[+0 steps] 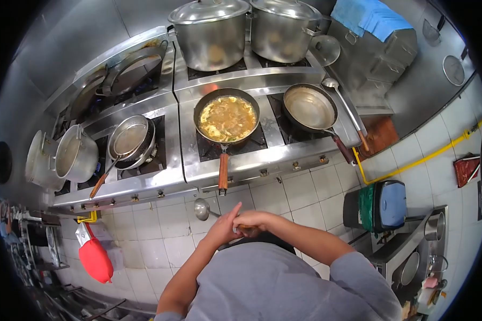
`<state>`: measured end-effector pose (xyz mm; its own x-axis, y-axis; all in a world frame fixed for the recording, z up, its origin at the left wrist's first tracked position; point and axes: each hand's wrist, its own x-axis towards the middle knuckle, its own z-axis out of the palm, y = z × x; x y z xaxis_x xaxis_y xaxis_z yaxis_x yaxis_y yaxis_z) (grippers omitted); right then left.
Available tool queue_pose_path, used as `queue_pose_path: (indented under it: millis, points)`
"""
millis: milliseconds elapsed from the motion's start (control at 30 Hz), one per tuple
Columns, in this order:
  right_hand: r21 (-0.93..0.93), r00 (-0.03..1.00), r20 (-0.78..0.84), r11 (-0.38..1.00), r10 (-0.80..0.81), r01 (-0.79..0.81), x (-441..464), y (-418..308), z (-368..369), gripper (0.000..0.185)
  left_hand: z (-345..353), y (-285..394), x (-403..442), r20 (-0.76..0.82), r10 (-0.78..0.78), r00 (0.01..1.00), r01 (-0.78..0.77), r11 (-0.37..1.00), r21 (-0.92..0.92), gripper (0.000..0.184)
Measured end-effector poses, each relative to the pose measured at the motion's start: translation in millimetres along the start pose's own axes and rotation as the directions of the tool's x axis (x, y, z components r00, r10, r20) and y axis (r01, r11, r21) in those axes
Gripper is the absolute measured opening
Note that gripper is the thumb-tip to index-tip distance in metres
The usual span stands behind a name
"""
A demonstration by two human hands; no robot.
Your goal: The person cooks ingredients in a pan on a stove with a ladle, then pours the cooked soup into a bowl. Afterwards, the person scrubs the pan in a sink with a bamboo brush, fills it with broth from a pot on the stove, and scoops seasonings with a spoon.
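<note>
In front of my body, my right hand (253, 222) is closed around the wooden handle of a ladle. The metal bowl of the ladle (201, 209) points left, over the floor. My left hand (223, 229) rests against the right one, with fingers stretched out; it hides part of the ladle's shaft. Beyond my hands, a frying pan (224, 137) sits on a burner, its wooden handle towards me. Inside it is a yellow-brown egg mixture (227, 117) with liquid.
A second pan (309, 107) stands on the right burner, with another ladle (348, 107) beside it. Two lidded stockpots (211, 43) are behind. On the left are a strainer over a pan (131, 139) and pots (76, 152). A bin (380, 206) stands at right.
</note>
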<state>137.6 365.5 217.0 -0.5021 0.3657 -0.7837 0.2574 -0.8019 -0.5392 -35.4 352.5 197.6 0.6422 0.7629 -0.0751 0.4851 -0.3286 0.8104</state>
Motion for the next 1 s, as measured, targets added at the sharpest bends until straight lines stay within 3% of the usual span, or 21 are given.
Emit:
queue_pose_path:
  millis: [100, 200, 267, 333, 400, 467, 533, 600, 700, 867, 933, 1000]
  points:
    - [-0.018, 0.997, 0.060, 0.998, 0.055, -0.054, -9, -6, 19, 0.026, -8, -6, -12, 0.079, -0.031, 0.996, 0.027, 0.998, 0.051, 0.105]
    - [0.013, 0.997, 0.048, 0.998, -0.068, 0.067, -5, 10, 20, 0.028, -16, -14, -23, 0.046, -0.066, 0.997, 0.061, 0.993, 0.101, 0.097]
    - [-0.262, 0.965, -0.093, 0.941, -0.244, 0.213, -18, 19, 9, 0.028, -21, -18, -28, 0.032, -0.084, 0.996, 0.079, 0.989, 0.124, 0.094]
    - [-0.683, 0.833, 0.073, 0.582, -0.548, 0.442, -45, 40, -9, 0.025, -29, -17, -32, 0.038, -0.295, 0.955, 0.288, 0.949, 0.124, 0.084]
    - [-0.677, 0.900, 0.129, 0.626, -0.417, 0.387, -85, 52, -28, 0.018, -37, -17, -40, -0.019, -0.294, 0.955, 0.295, 0.952, 0.085, 0.081]
    - [-0.615, 1.000, 0.028, 0.789, 0.006, 0.012, -140, 37, -31, 0.013, -47, -14, -48, -0.072, -0.298, 0.952, 0.302, 0.952, 0.048, 0.079]
    - [-0.603, 0.977, 0.180, 0.798, 0.116, 0.016, -162, 70, -54, 0.017, -56, -11, -54, -0.116, -0.365, 0.924, 0.371, 0.928, 0.039, 0.076]
    - [-0.723, 0.962, 0.225, 0.689, 0.153, 0.059, -171, 103, -62, 0.027, -59, -13, -57, -0.158, -0.359, 0.920, 0.370, 0.928, 0.046, 0.076]
    - [-0.763, 0.930, 0.256, 0.645, 0.263, 0.028, -175, 141, -62, 0.033, -60, -20, -59, -0.220, -0.334, 0.917, 0.351, 0.936, 0.041, 0.077]
    - [-0.711, 0.924, 0.285, 0.703, 0.254, 0.026, -190, 154, -56, 0.030, -63, -19, -58, -0.221, -0.331, 0.917, 0.340, 0.940, 0.001, 0.069]
    - [-0.598, 0.940, 0.127, 0.780, 0.318, -0.183, -209, 134, -39, 0.026, -60, -26, -57, -0.227, -0.305, 0.925, 0.318, 0.948, 0.019, 0.077]
    - [-0.559, 0.944, 0.123, 0.807, 0.306, -0.189, -211, 147, -39, 0.024, -58, -27, -57, -0.222, -0.326, 0.919, 0.334, 0.942, -0.001, 0.076]
